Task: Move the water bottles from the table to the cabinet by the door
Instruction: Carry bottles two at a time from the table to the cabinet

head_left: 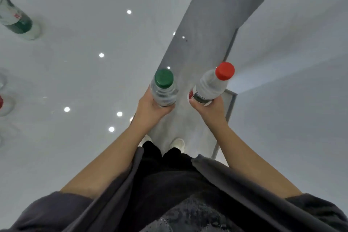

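White table (84, 43) filled the left, one bottle (16, 19) standing far-left on it. Left hand (150, 108) wrapped closed around green-capped bottle (164, 88); right hand (211, 109) closed around red-capped bottle (211, 84), both above the floor (203, 43).

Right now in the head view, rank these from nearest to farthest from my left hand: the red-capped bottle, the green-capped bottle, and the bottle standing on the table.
1. Green-capped bottle: held in the left hand.
2. Red-capped bottle: just to the right, in the right hand.
3. Bottle on the table: far off to the upper left.
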`<control>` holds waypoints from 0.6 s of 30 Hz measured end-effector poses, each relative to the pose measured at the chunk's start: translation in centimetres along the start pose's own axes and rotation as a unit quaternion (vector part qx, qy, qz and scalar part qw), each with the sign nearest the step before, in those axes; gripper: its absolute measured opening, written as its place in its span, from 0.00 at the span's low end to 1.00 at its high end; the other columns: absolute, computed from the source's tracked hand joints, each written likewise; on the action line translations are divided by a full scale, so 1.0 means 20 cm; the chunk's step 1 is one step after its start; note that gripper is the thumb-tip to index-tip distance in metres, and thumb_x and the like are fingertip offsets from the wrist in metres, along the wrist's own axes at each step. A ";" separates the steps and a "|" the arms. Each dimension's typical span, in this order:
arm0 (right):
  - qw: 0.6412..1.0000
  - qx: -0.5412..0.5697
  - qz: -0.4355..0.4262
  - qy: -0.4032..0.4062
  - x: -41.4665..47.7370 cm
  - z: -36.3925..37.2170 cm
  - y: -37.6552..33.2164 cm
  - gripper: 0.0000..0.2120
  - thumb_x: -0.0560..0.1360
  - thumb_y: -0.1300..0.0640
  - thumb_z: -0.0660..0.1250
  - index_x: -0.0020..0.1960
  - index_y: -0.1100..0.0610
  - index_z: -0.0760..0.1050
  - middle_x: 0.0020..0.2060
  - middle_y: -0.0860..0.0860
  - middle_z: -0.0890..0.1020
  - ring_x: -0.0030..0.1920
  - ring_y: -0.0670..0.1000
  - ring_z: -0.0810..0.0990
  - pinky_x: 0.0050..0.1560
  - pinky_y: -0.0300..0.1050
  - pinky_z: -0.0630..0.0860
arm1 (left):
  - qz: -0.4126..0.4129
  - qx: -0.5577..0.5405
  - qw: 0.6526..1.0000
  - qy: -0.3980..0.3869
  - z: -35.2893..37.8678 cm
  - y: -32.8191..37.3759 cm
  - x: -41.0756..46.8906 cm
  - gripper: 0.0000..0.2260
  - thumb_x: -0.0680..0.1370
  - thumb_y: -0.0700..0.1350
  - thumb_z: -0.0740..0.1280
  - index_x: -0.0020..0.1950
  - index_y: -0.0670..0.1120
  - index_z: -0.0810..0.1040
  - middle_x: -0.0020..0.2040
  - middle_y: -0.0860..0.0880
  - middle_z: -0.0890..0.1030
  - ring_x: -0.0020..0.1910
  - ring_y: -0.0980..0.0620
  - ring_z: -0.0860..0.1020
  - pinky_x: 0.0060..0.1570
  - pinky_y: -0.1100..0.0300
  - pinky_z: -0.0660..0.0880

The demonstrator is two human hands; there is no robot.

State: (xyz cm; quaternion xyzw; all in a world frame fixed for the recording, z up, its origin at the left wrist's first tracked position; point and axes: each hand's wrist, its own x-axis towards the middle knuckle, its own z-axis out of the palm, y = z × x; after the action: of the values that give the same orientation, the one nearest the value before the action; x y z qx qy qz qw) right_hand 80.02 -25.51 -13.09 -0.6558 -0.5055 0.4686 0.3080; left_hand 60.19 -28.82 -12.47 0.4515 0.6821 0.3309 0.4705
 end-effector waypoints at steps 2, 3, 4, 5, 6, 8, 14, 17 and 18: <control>0.999 -0.001 0.022 0.030 -0.05 -0.15 0.07 0.28 0.64 0.51 0.79 0.61 0.55 0.76 0.53 0.48 0.84 0.52 0.46 0.83 0.54 0.45 0.81 | 0.005 -0.002 1.000 -0.023 0.15 0.04 -0.01 0.21 0.67 0.50 0.78 0.57 0.49 0.77 0.46 0.60 0.81 0.46 0.66 0.79 0.44 0.75 0.72; 0.998 -0.001 0.029 0.047 -0.07 -0.23 0.10 0.27 0.64 0.51 0.79 0.61 0.54 0.76 0.53 0.47 0.84 0.52 0.46 0.83 0.53 0.44 0.80 | 0.011 -0.007 0.999 -0.033 0.22 0.07 -0.02 0.22 0.67 0.50 0.78 0.58 0.49 0.77 0.48 0.59 0.81 0.47 0.67 0.79 0.45 0.75 0.73; 0.998 0.002 0.031 0.062 -0.09 -0.30 0.12 0.27 0.64 0.52 0.79 0.60 0.55 0.76 0.52 0.48 0.84 0.51 0.46 0.83 0.51 0.43 0.80 | 0.018 -0.014 0.999 -0.042 0.29 0.10 -0.04 0.23 0.67 0.49 0.79 0.59 0.49 0.77 0.49 0.59 0.82 0.47 0.68 0.79 0.45 0.75 0.73; 0.996 0.004 0.030 0.079 -0.12 -0.36 0.13 0.26 0.64 0.53 0.79 0.59 0.56 0.76 0.50 0.49 0.84 0.50 0.47 0.83 0.49 0.43 0.79 | 0.027 -0.024 0.998 -0.050 0.35 0.14 -0.06 0.23 0.67 0.47 0.79 0.58 0.49 0.76 0.49 0.59 0.81 0.47 0.69 0.78 0.44 0.76 0.72; 0.995 0.006 0.030 0.099 -0.13 -0.42 0.14 0.26 0.64 0.53 0.79 0.59 0.56 0.75 0.50 0.49 0.84 0.49 0.47 0.83 0.49 0.44 0.79 | 0.036 -0.031 0.997 -0.060 0.41 0.18 -0.06 0.22 0.67 0.45 0.79 0.58 0.49 0.75 0.48 0.59 0.81 0.46 0.70 0.78 0.43 0.76 0.72; 0.989 0.012 0.037 0.141 -0.16 -0.51 0.12 0.29 0.63 0.52 0.79 0.61 0.52 0.73 0.52 0.47 0.83 0.50 0.47 0.83 0.51 0.46 0.80 | 0.056 -0.037 0.994 -0.082 0.49 0.25 -0.07 0.21 0.67 0.43 0.78 0.57 0.48 0.75 0.47 0.59 0.81 0.44 0.70 0.78 0.42 0.76 0.72; 0.971 0.099 -0.011 0.217 -0.14 -0.69 -0.20 0.28 0.66 0.57 0.77 0.62 0.47 0.72 0.53 0.42 0.82 0.52 0.43 0.82 0.56 0.49 0.80 | 0.145 -0.027 0.982 -0.117 0.51 0.69 0.10 0.22 0.67 0.44 0.78 0.57 0.49 0.73 0.48 0.58 0.81 0.46 0.65 0.79 0.39 0.76 0.72; 0.958 0.129 -0.054 0.251 -0.10 -0.76 -0.39 0.28 0.66 0.59 0.77 0.62 0.47 0.71 0.53 0.42 0.82 0.52 0.42 0.83 0.55 0.51 0.81 | 0.199 -0.031 0.971 -0.126 0.46 0.98 0.17 0.23 0.68 0.44 0.77 0.58 0.52 0.72 0.49 0.60 0.80 0.47 0.66 0.78 0.42 0.74 0.72; 0.954 0.137 -0.064 0.259 -0.08 -0.79 -0.45 0.28 0.66 0.59 0.78 0.62 0.46 0.71 0.53 0.43 0.82 0.51 0.42 0.83 0.55 0.53 0.81 | 0.217 -0.038 0.967 -0.127 0.44 1.06 0.18 0.23 0.68 0.44 0.77 0.59 0.52 0.72 0.50 0.60 0.80 0.49 0.65 0.78 0.43 0.72 0.73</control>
State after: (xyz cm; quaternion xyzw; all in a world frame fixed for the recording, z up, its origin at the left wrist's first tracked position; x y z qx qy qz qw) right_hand 91.17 -23.34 1.15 -0.6726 -0.3801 0.3263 0.5447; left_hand 74.43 -17.24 1.86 0.6090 0.4893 0.3905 0.4871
